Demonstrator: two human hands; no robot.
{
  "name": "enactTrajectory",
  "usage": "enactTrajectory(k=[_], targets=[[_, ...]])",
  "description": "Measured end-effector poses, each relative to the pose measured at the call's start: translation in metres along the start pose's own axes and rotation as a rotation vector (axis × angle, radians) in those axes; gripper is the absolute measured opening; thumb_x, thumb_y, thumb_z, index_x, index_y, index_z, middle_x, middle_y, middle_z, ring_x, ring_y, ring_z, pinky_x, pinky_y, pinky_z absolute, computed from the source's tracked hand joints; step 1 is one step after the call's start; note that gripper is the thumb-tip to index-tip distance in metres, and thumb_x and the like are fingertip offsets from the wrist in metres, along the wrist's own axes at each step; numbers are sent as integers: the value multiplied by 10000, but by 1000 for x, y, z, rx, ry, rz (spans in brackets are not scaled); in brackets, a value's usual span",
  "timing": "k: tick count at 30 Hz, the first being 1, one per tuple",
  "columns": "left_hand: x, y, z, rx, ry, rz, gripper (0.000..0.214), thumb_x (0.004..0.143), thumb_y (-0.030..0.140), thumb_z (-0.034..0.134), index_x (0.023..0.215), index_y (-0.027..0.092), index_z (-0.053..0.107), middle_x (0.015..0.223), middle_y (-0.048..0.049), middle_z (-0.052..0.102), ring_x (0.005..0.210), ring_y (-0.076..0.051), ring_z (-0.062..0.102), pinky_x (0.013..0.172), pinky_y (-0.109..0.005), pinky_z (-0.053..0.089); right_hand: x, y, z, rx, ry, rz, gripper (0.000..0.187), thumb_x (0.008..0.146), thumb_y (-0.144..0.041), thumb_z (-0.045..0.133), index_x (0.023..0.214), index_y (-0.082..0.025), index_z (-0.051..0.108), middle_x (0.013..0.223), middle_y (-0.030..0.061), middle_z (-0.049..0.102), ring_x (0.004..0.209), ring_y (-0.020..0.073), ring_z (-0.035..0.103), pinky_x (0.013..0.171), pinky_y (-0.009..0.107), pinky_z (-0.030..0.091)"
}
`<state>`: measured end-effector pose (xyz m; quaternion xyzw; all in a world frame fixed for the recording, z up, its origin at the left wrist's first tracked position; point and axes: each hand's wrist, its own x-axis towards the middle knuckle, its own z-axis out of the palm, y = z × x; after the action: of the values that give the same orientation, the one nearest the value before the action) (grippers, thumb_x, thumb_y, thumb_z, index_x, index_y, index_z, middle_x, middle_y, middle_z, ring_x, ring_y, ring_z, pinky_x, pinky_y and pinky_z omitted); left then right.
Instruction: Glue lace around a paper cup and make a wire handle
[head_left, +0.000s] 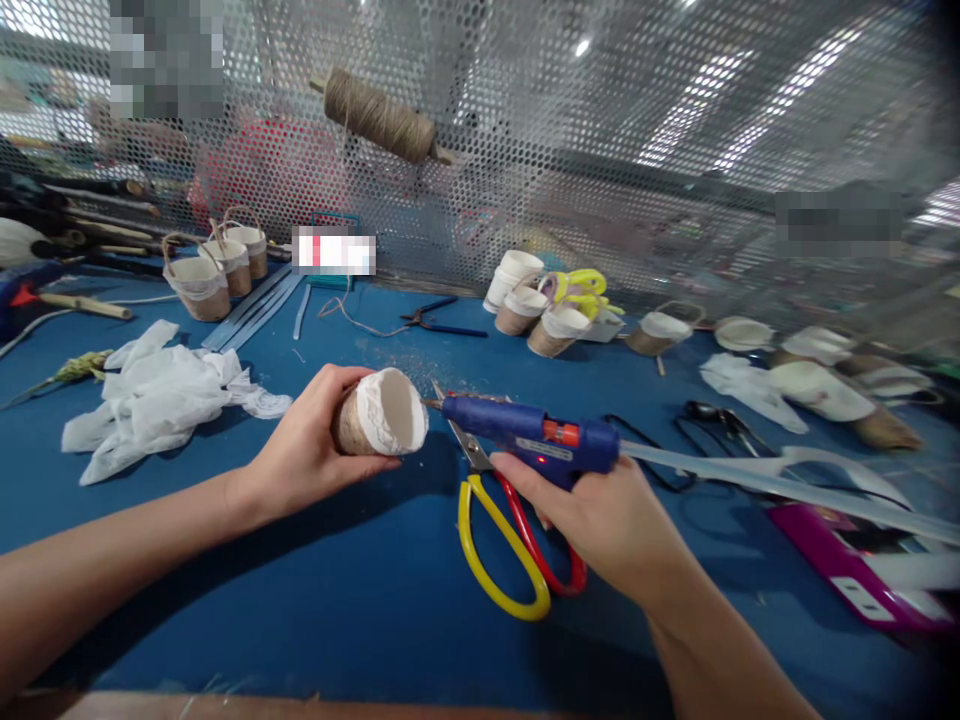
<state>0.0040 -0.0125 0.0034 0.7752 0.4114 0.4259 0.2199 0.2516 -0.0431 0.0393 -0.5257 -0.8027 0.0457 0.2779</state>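
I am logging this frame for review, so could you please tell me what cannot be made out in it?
Head view:
Base of the twine-wrapped paper cup with white lace rim: covered by the left hand.
Trigger of the blue plastic glue gun: wrapped by the right hand.
Blades of the yellow-and-red-handled steel scissors: partly under the gun.
Flat magenta box: cut off by the right edge.

Twine-wrapped, lace-trimmed paper cup [379, 413]; glossy blue plastic glue gun [532, 435].

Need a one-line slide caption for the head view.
Left hand holds a lace-trimmed cup on its side while right hand points a blue glue gun at its rim.
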Motion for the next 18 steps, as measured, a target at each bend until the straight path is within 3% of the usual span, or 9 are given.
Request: enactTrajectory(k=[8,18], targets=[[1,-1,-1,17,20,11,577,638,358,718,1105,212,411,1051,-78,552,942,-233,572,784,-381,484,9,-9,-17,-13,-122,-69,209,801,-322,522,765,-220,700,509,11,624,506,179,617,524,279,522],[2,-2,-2,16,36,-27,586,624,350,719,1113,220,423,1046,-74,557,926,-231,575,773,-385,493,5,-9,-6,67,-79,110,150,766,-316,566,709,-221,667,566,18,655,528,192,637,532,293,551]])
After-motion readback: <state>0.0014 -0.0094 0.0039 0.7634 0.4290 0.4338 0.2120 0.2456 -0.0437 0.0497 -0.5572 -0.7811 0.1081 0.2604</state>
